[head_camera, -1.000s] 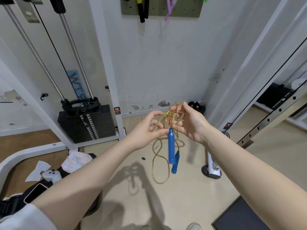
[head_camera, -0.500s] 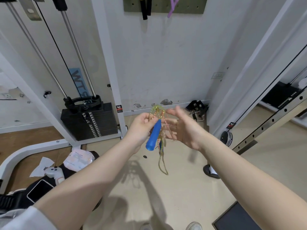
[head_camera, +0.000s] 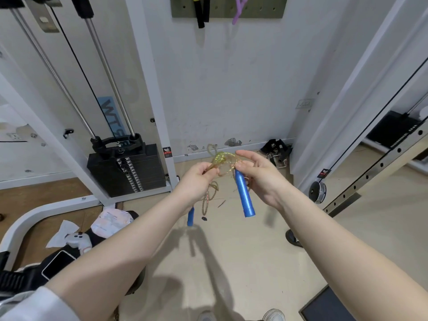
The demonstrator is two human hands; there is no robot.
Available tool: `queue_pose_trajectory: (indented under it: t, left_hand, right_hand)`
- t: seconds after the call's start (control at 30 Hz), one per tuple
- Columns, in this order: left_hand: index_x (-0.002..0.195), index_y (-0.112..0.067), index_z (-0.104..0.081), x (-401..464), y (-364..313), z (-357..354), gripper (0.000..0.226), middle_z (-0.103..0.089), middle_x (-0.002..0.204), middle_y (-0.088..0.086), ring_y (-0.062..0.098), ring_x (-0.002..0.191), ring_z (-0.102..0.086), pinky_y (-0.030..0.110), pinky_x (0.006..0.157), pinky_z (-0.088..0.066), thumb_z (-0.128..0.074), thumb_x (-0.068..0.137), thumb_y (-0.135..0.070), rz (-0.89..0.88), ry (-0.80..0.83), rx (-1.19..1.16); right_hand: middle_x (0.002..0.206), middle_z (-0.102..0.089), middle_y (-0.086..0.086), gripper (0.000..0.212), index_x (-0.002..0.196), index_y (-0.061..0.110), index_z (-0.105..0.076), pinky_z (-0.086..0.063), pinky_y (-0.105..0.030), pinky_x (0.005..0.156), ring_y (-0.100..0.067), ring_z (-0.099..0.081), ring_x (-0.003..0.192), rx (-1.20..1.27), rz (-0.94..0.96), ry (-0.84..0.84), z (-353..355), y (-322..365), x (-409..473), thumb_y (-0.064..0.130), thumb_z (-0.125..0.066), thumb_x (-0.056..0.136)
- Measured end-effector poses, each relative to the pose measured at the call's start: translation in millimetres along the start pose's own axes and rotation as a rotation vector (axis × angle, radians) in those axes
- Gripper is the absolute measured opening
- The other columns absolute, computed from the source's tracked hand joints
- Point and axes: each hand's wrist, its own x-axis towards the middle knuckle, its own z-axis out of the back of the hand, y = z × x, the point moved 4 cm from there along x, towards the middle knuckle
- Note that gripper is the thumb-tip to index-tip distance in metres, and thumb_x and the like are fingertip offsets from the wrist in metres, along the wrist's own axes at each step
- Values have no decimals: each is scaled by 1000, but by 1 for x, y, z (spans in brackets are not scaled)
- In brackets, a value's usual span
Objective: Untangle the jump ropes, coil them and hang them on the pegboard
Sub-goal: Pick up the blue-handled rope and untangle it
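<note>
A glittery yellow-green jump rope (head_camera: pixel 220 159) is bunched between my two hands at chest height. My left hand (head_camera: pixel 196 179) pinches a strand of it. My right hand (head_camera: pixel 259 174) pinches the rope where one blue handle (head_camera: pixel 244 195) joins it; that handle hangs down and to the right. The second blue handle (head_camera: pixel 190 216) dangles below my left wrist, partly hidden by my forearm. Loose loops (head_camera: pixel 209 195) droop between the hands. The green pegboard (head_camera: pixel 254 8) is on the wall at the top, with a black-and-yellow rope (head_camera: pixel 201 12) and a purple rope (head_camera: pixel 239 9) hanging on it.
A white cable machine with a black weight stack (head_camera: pixel 129 170) stands to the left. A white rack upright (head_camera: pixel 347 89) and a holed steel rail (head_camera: pixel 382 163) are to the right. A bag, phone (head_camera: pixel 58 262), controller and papers lie on the floor at the left. Black straps (head_camera: pixel 276 149) lie by the wall.
The blue handle that my left hand held has passed to the right side and now hangs from my right hand. The second handle has swung into view under my left wrist.
</note>
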Motion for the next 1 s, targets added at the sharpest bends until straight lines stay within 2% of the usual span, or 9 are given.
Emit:
queue_pose_trajectory:
  t: [0.1, 0.2, 0.3, 0.43, 0.57, 0.63, 0.8, 0.93, 1.0]
  left_hand:
    - [82, -13, -51, 0, -1, 1, 23, -49, 59, -3, 9, 47, -42, 23, 51, -32, -37, 100, -13, 47, 76, -283]
    - [85, -8, -54, 0, 3, 10, 29, -31, 41, -9, 3, 29, -24, 19, 38, -19, -33, 100, -20, 142, 255, -520]
    - [79, -6, -56, -4, 10, 15, 35, -39, 41, -5, 2, 28, -24, 18, 37, -15, -34, 100, -23, 187, 392, -353]
    - [71, -5, -62, -5, 21, 21, 36, -62, 59, 5, 12, 47, -56, 17, 44, -36, -40, 97, -16, 265, 358, 27]
    - [74, -10, -62, -1, 18, 27, 19, -60, 64, -1, 12, 62, -53, 23, 58, -37, -49, 88, -14, 89, 91, 533]
    - [72, -14, -55, -5, 7, 22, 16, -53, 61, -4, 13, 61, -48, 24, 56, -34, -54, 88, -19, -47, -26, 601]
    - [63, -8, -51, -3, -4, 33, 30, -49, 60, 5, 18, 58, -46, 28, 61, -35, -56, 88, -23, -202, -245, 301]
    - [48, -13, -44, -3, -8, 42, 39, -46, 90, -5, 2, 83, -48, 22, 76, -36, -63, 81, -2, -259, -180, 175]
    - [49, -12, -44, -1, -9, 43, 39, -53, 88, -5, 5, 82, -52, 25, 80, -38, -58, 82, 4, -241, -96, 83]
  right_hand:
    - [75, -55, 0, 25, 107, 16, -58, -42, -16, 45, -6, -49, 50, 248, -49, 30, 7, 2, -1, 0, -50, 90]
    - [76, -55, 0, 21, 101, 18, -59, -47, -19, 46, -8, -55, 53, 390, -78, 72, 10, 1, -4, 8, -54, 83]
    - [72, -57, 1, 18, 96, 18, -57, -44, -19, 49, -10, -52, 56, 477, -42, 91, 12, 2, -4, 12, -54, 79]
    - [70, -54, 1, 13, 93, 16, -53, -47, -20, 54, -10, -52, 57, 523, -24, 171, 13, 6, -5, 10, -48, 82]
    - [70, -56, -1, 21, 95, 12, -61, -51, -25, 58, -10, -51, 50, 388, -51, 316, 5, 5, -11, 7, -64, 75]
    - [70, -56, -2, 25, 92, 11, -69, -47, -22, 55, -9, -47, 45, 355, -69, 388, 1, 8, -14, 10, -71, 67]
    - [56, -43, 9, 21, 91, 12, -65, -23, -22, 50, -7, -28, 41, -6, -38, 168, 8, 20, -10, 29, -55, 85]
    - [55, -46, 12, 14, 94, 13, -68, -29, -17, 50, -10, -32, 52, -491, 50, 107, 17, 22, -8, 21, -69, 82]
    - [58, -46, 9, 14, 91, 16, -70, -30, -18, 54, -9, -34, 54, -648, 84, 119, 19, 22, -8, 16, -73, 78]
